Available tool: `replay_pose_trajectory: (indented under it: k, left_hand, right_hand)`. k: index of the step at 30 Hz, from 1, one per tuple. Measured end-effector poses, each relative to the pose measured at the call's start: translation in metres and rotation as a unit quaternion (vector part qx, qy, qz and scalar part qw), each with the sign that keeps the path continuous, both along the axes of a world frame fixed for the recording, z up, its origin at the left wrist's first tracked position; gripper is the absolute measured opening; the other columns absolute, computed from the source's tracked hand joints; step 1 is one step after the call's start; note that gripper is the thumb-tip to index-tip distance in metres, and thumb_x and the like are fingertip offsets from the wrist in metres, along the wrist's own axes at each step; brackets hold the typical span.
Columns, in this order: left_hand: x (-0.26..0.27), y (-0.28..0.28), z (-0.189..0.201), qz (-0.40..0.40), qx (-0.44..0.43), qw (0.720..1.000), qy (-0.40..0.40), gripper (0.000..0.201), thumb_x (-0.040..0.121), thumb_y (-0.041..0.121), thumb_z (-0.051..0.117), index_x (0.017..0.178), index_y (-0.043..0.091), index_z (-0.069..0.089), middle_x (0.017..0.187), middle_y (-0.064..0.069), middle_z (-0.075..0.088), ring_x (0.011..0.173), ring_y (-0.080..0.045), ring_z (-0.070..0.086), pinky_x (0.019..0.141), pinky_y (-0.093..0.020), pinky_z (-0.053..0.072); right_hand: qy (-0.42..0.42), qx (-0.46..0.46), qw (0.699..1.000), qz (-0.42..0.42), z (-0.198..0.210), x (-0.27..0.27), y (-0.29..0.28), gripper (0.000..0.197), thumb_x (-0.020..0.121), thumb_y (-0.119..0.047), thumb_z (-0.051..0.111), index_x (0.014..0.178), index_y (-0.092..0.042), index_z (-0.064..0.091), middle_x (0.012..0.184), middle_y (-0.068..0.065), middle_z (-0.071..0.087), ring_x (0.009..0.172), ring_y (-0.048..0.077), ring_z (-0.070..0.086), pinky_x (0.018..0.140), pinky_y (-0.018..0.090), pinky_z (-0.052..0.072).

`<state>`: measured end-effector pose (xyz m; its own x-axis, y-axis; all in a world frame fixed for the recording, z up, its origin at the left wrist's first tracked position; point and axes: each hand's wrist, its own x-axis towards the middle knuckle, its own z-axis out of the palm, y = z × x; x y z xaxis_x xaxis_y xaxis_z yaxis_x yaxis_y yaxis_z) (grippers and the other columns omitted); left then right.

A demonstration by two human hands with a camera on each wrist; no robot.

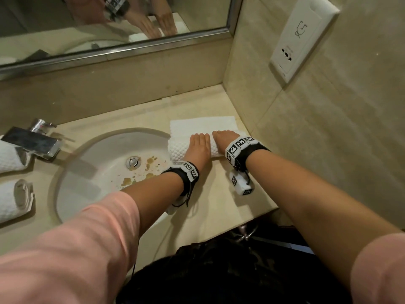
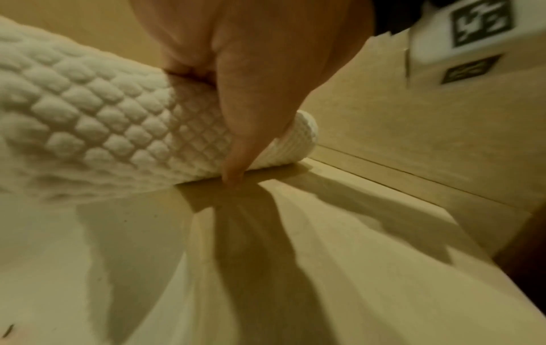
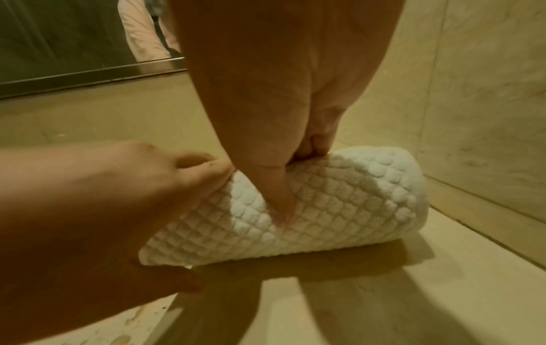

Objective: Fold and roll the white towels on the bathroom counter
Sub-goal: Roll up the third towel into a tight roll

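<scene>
A white waffle-textured towel [image 1: 177,150] lies on the beige counter [image 1: 219,194] to the right of the sink, partly rolled. Its flat unrolled part [image 1: 203,125] stretches away toward the back wall. My left hand [image 1: 198,145] lies over the middle of the roll, fingers curled over the top. My right hand [image 1: 223,138] grips the right part of the roll beside it. In the left wrist view the left thumb [image 2: 236,151] reaches down the near side of the roll [image 2: 103,121] to the counter. In the right wrist view the right thumb [image 3: 277,198] presses into the roll [image 3: 354,198].
The stained oval sink [image 1: 105,172] with a chrome faucet [image 1: 32,141] sits to the left. Two rolled white towels [image 1: 11,159] [image 1: 13,200] lie at the far left. A tiled wall with an outlet plate [image 1: 302,38] stands close on the right. A mirror [image 1: 109,18] runs behind.
</scene>
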<state>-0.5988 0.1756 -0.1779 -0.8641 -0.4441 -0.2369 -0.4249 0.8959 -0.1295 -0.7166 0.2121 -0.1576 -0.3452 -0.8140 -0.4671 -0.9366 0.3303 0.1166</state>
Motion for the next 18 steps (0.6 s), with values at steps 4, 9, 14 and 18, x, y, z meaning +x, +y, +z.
replay_pose_trajectory:
  k: [4, 9, 14, 18]
  left_hand:
    - [-0.01, -0.02, 0.008, -0.023, 0.029, 0.999, 0.009, 0.044, 0.094, -0.001, 0.037, 0.137, -0.006, 0.028, 0.128, -0.02, 0.046, 0.116, -0.034, 0.047, 0.099, -0.038, 0.034]
    - [-0.019, -0.044, 0.017, -0.018, 0.103, 0.994, -0.011, 0.036, 0.09, 0.011, 0.05, 0.124, 0.0, 0.042, 0.12, -0.018, 0.055, 0.106, -0.033, 0.056, 0.087, -0.037, 0.044]
    - [-0.028, -0.065, 0.027, -0.03, 0.138, 0.989, -0.042, 0.038, 0.086, 0.023, 0.055, 0.119, 0.004, 0.047, 0.112, -0.015, 0.059, 0.1, -0.031, 0.058, 0.074, -0.032, 0.043]
    - [-0.032, -0.067, 0.024, -0.004, 0.164, 0.985, -0.047, 0.053, 0.087, 0.022, 0.055, 0.133, 0.001, 0.037, 0.125, -0.018, 0.054, 0.111, -0.032, 0.055, 0.087, -0.034, 0.045]
  right_hand:
    - [0.008, -0.013, 1.0, 0.009, -0.004, -0.001, 0.0, 0.062, 0.086, -0.015, 0.063, 0.138, -0.001, 0.031, 0.141, 0.016, 0.041, 0.131, 0.029, 0.041, 0.108, 0.035, 0.031]
    - [0.031, -0.054, 0.998, 0.029, -0.013, 0.005, 0.025, 0.079, 0.093, -0.011, 0.046, 0.149, 0.003, -0.008, 0.158, 0.02, -0.009, 0.147, 0.03, -0.006, 0.121, 0.038, -0.002]
    - [0.045, -0.122, 0.991, 0.013, -0.026, 0.019, 0.043, 0.081, 0.088, -0.005, 0.049, 0.15, 0.002, -0.003, 0.158, 0.02, -0.005, 0.147, 0.031, -0.005, 0.117, 0.038, -0.009]
    - [0.046, -0.1, 0.994, 0.01, -0.019, 0.016, 0.031, 0.083, 0.084, 0.0, 0.051, 0.15, 0.003, 0.0, 0.158, 0.02, 0.003, 0.147, 0.032, 0.001, 0.121, 0.042, 0.0]
